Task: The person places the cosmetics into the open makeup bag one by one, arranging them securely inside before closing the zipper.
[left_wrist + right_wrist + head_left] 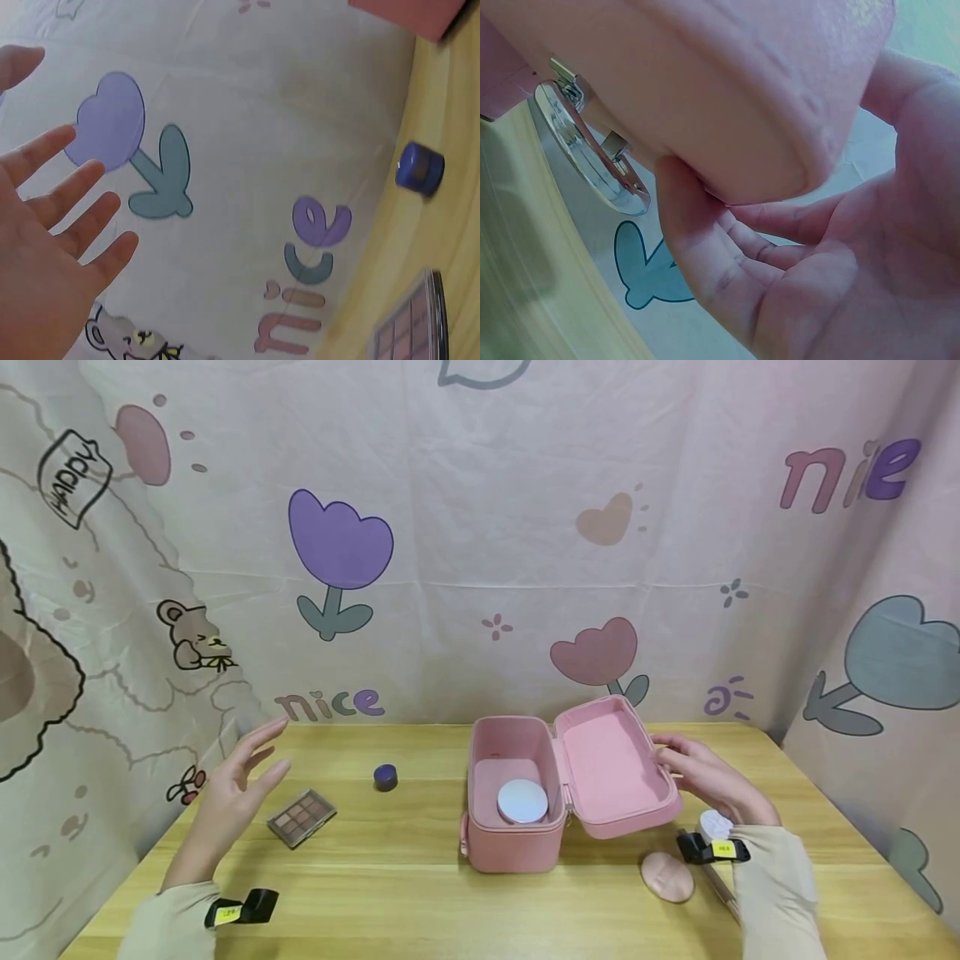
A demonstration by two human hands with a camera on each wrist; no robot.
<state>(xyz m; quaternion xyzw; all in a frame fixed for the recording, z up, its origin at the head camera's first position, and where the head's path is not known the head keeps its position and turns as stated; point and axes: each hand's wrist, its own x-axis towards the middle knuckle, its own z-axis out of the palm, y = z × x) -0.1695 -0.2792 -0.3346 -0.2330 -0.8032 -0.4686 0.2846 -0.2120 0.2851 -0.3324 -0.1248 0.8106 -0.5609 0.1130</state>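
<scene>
A pink cosmetic case stands open on the table, its lid swung out to the right. My right hand grips the lid's outer edge; in the right wrist view, the fingers curl around the lid's rim near a metal-fitted handle. Inside the case lies a round white-topped container. Raised in the air at the left, my left hand holds nothing, fingers spread apart. Below and right of it lies an eyeshadow palette, with a small dark purple jar farther back.
A round beige powder puff lies right of the case. Beside it a brush is partly hidden by the right wrist strap, with a white round item behind. A printed curtain hangs along the table's back and sides.
</scene>
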